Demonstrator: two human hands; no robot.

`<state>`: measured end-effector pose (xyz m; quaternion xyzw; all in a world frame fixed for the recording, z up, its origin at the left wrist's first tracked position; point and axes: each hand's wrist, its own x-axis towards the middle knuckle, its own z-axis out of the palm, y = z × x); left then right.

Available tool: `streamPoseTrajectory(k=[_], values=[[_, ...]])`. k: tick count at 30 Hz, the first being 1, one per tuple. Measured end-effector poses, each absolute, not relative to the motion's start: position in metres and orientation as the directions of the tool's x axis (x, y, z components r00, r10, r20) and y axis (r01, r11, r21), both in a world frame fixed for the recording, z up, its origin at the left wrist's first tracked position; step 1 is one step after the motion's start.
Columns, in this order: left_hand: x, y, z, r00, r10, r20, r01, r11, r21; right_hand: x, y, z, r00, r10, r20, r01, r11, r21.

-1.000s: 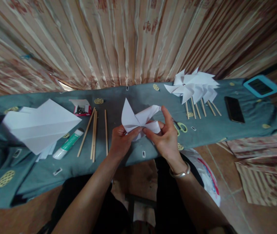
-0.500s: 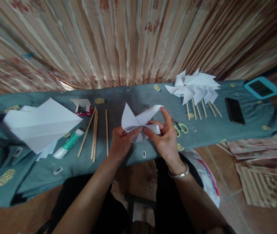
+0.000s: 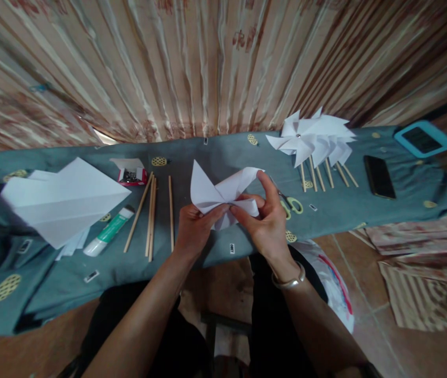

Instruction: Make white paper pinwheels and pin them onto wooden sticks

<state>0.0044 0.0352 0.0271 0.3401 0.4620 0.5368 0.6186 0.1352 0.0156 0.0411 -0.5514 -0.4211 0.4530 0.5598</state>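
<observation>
Between my hands is a white paper pinwheel (image 3: 223, 191), its corners curled in toward the middle and one pointed blade rising at the left. My left hand (image 3: 197, 227) is closed on its lower left side, thumb pressed near the centre. With its thumb also at the centre, my right hand (image 3: 265, 215) grips the right side, the index finger touching the upper right blade. Both thumb tips nearly meet. The fingers beneath the paper are hidden. Just behind the right hand lie scissors (image 3: 295, 206) with pale green handles, partly covered.
Left on the cloth-covered table (image 3: 192, 152) are white paper sheets (image 3: 66, 199), a glue stick (image 3: 109, 231), a red box of small metal pins (image 3: 132, 175) and several wooden sticks (image 3: 151, 218). Finished pinwheels (image 3: 314, 139), a phone (image 3: 380, 177) and a blue-framed device (image 3: 423, 139) lie right.
The left blade of the pinwheel has spread slightly further left and up. Both hands keep nearly the same grip and place. The view has shifted a little.
</observation>
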Motion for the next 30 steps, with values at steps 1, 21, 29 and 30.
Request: streamPoseTrajectory(k=[1, 21, 29, 30], values=[[0.0045, 0.0351, 0.0267, -0.001, 0.979, -0.203, -0.347, 0.190, 0.918, 0.1353, 0.0157, 0.0405, 0.232, 0.972, -0.023, -0.037, -0.015, -0.999], [0.0024, 0.0342, 0.0225, -0.019, 0.981, -0.192, -0.302, 0.178, 0.936, 0.1359, 0.0168, 0.0372, 0.218, 0.974, -0.057, -0.079, -0.041, -0.996], [0.0024, 0.0344, 0.0236, -0.036, 0.979, -0.200, -0.297, 0.181, 0.938, 0.1349, 0.0170, 0.0386, 0.217, 0.973, -0.080, -0.083, -0.064, -0.995], [0.0024, 0.0344, 0.0240, -0.036, 0.980, -0.198, -0.298, 0.178, 0.938, 0.1347, 0.0170, 0.0384, 0.215, 0.973, -0.080, -0.078, -0.065, -0.995]])
